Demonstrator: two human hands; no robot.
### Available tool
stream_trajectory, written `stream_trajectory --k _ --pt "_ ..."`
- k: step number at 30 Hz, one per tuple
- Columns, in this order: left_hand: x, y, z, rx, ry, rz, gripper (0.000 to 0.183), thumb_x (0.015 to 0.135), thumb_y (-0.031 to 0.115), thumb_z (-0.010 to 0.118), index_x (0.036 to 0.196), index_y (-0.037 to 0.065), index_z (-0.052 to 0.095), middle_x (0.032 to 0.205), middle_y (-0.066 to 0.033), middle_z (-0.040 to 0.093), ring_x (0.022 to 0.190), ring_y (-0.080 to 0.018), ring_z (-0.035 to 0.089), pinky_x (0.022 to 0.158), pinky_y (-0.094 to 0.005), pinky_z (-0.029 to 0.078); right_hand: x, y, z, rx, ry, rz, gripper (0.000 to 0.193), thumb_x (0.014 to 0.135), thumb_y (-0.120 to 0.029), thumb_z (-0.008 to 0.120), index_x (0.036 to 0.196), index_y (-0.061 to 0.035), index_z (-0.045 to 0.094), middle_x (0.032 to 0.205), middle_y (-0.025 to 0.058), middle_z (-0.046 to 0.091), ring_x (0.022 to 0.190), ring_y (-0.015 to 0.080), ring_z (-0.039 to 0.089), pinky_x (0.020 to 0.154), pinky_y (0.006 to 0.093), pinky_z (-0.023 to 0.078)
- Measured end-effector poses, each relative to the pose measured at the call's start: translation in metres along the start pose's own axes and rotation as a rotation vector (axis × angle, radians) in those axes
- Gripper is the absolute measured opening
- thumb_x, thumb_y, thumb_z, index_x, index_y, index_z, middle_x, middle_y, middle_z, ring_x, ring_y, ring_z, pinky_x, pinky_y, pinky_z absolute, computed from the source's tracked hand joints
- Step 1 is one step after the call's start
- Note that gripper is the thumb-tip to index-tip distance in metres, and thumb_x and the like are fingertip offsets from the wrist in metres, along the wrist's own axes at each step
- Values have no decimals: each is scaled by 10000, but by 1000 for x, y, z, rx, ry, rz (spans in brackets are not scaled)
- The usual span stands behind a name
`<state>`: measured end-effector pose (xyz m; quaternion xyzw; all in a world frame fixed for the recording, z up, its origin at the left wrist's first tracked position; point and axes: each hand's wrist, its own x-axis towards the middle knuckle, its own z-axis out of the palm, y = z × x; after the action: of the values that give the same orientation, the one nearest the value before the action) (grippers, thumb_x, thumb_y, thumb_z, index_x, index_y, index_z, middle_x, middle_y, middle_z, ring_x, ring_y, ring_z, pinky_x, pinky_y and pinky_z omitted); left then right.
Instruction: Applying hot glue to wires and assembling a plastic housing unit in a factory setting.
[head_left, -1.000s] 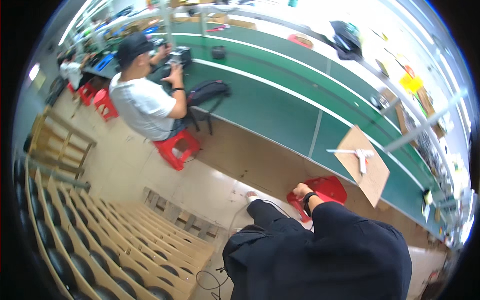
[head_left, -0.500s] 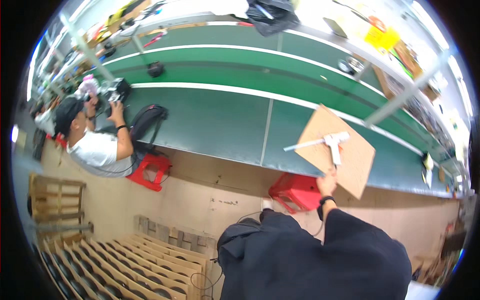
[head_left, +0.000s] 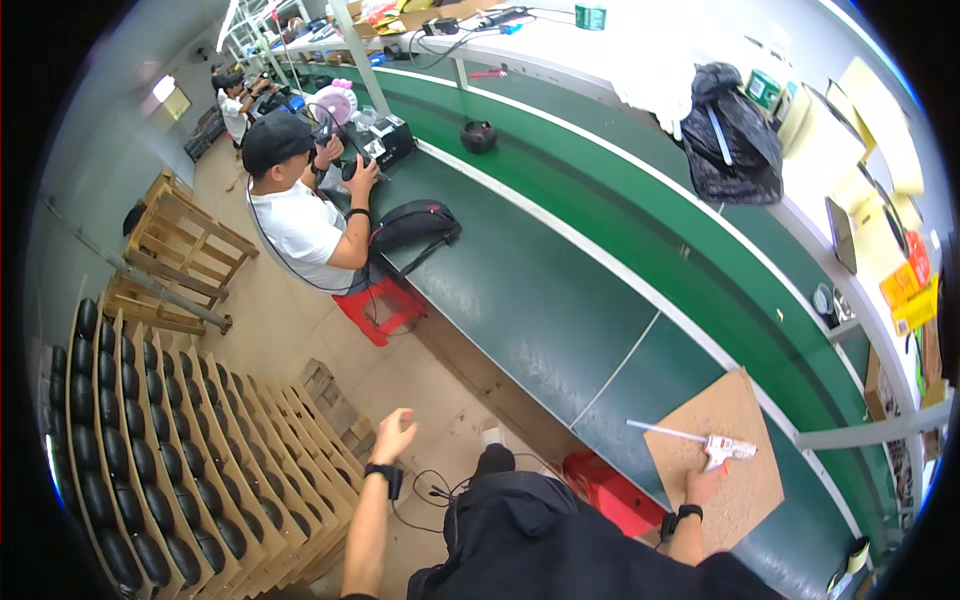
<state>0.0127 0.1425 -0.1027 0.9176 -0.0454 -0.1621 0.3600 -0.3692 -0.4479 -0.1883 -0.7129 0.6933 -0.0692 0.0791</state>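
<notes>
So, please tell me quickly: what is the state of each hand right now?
Left hand: open, loosely curved, nothing visible in it.
Right hand: at the handle end of the glue gun; whether its grip is closed cannot be told.

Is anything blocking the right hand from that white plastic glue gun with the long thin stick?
Nothing visible does: the bare right hand is right up at the glue gun, over the flat brown board.

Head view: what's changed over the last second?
The right hand has moved from by the red plastic stool up to the handle of the glue gun; whether its grip has closed is unclear. The left hand has come into view, raised. Unchanged: glue gun on the cardboard sheet, black backpack on the green workbench.
</notes>
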Motion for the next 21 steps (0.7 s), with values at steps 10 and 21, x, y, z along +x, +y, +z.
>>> stream_trajectory --k 10,21 --pt "216 112 79 544 -76 226 1125 698 409 855 1582 153 208 1596 -299 202 1473 -465 231 1165 -553 299 41 -44 -45 42 -137 50 582 769 -210 713 1262 -3 482 1113 256 636 1088 405 645 910 440 521" --pt "261 152 142 676 -419 176 1461 549 546 926 1606 52 47 1538 -481 -70 1452 -631 -46 1177 -666 125 -25 -48 -105 1336 -379 782 200 873 -253 658 825 -112 524 586 -8 483 436 86 447 411 210 367"
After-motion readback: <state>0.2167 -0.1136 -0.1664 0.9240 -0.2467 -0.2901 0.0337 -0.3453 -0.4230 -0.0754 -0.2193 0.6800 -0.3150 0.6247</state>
